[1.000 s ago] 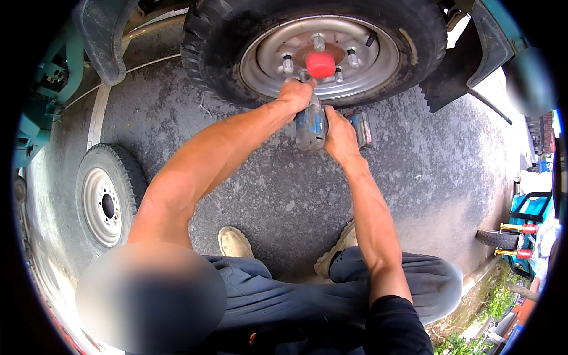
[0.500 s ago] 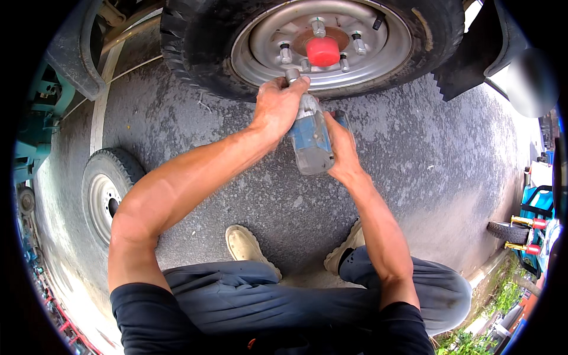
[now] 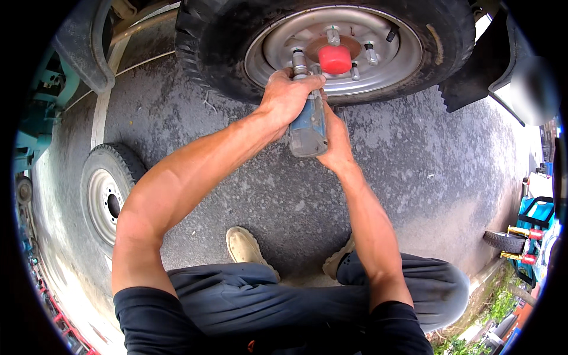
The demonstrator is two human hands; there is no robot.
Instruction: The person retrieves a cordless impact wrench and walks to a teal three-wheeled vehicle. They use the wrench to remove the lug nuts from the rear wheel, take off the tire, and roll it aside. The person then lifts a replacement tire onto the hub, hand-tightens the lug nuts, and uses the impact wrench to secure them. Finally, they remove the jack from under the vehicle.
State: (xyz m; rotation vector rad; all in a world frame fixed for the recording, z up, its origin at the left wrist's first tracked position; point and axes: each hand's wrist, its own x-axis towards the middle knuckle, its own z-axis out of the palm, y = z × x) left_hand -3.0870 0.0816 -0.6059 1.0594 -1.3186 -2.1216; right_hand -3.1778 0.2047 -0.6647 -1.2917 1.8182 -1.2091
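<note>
A blue and grey impact wrench (image 3: 307,129) points at the silver rim (image 3: 390,65) of a large mounted truck wheel (image 3: 219,53). Its socket sits on a lug nut (image 3: 299,59) at the left of the red hub cap (image 3: 335,58). My left hand (image 3: 287,94) wraps over the top front of the wrench. My right hand (image 3: 336,139) grips the wrench's handle from the right side, partly hidden behind the tool. Other lug nuts (image 3: 371,53) stand around the hub.
A spare wheel (image 3: 107,195) lies flat on the asphalt at the left. A black mud flap (image 3: 473,77) hangs right of the mounted wheel. A teal vehicle frame (image 3: 41,112) lines the far left. A small wheeled cart (image 3: 520,239) stands at the right. My shoes (image 3: 245,245) rest below.
The wrench has moved from a lower lug nut, pulled back off the wheel, then onto the nut left of the red cap. Both hands have stayed on the tool.
</note>
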